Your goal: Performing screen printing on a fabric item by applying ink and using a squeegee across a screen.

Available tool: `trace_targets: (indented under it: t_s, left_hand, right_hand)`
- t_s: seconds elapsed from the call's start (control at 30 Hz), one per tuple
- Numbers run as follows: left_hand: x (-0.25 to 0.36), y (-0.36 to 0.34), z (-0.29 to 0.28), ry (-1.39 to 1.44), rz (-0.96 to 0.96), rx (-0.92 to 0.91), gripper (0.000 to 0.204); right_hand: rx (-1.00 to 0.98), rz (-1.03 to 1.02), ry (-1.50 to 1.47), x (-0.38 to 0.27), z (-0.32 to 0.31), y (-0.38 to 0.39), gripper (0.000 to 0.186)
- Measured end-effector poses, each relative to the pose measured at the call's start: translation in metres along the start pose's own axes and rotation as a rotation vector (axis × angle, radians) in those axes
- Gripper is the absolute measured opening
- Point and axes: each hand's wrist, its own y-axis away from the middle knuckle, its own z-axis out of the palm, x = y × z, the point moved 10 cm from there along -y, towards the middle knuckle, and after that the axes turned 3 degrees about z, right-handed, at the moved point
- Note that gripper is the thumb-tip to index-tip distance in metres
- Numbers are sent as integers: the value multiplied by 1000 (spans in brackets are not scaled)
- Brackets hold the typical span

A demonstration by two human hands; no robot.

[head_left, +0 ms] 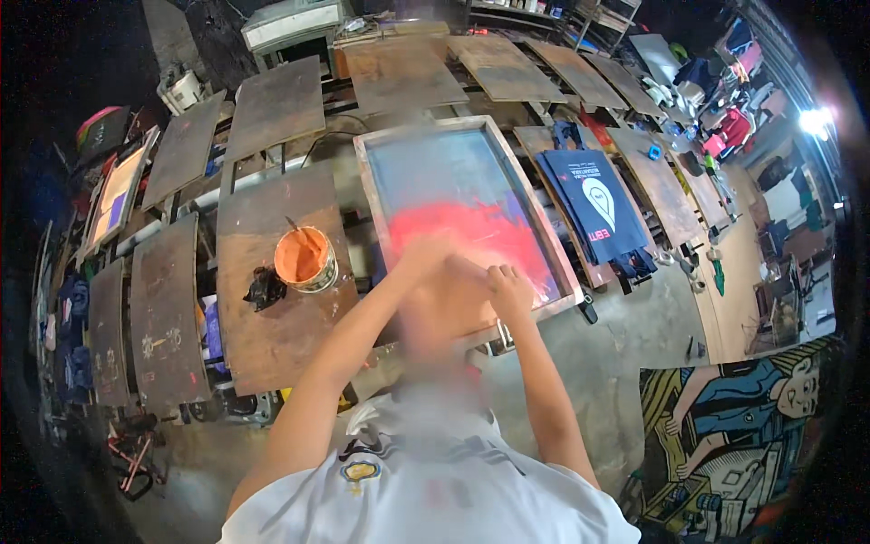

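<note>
A wood-framed printing screen (pixel 566 263) lies angled before me, with bright red ink (pixel 507 245) spread over the near half of its mesh. My left hand (pixel 426 258), partly blurred, is closed on one end of a squeegee (pixel 473 270) over the ink. My right hand (pixel 510 290) has its fingers wrapped over the squeegee's other end, near the frame's near right part. To the left, a tub of orange ink (pixel 299 254) with a stick in it stands on a stained board, beside a crumpled black item (pixel 265 288).
Dark blue tote bags (pixel 571 204) with a white print lie on the board to the right. Stained platens (pixel 276 104) ring the far side. Another screen (pixel 118 190) rests at far left. A painted panel (pixel 725 444) is at lower right, and hanging clothes (pixel 734 127) at upper right.
</note>
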Motion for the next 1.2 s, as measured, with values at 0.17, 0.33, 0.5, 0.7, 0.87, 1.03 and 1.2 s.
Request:
trace_targets:
  t_s: [0.17,0.33,0.5,0.7,0.87,1.03,1.2]
  left_hand:
    - [1,40,-17,-119,-94,88,25]
    - [38,100,-38,33,-383,-4,28]
    - [95,137,-47,74,-442,73,23]
    - [88,117,-70,122,-577,65,29]
    - [51,98,-57,46,-642,51,31]
    - [52,98,-39,-92,-680,117,38]
    - [87,131,7,70,-950,145,39]
  right_hand:
    - [-25,-63,117,-19,20,-23,14]
    - [-34,-219,-16,-35,36,-5,13]
    - [-335,-498,6,-52,36,16,18]
    - [-482,-562,-50,-48,44,-13,15]
    - [-362,-526,-56,-44,43,-60,13]
    - [-266,-515,-73,-29,66,-65,18]
    - [-264,-581,-122,-26,28,-33,19]
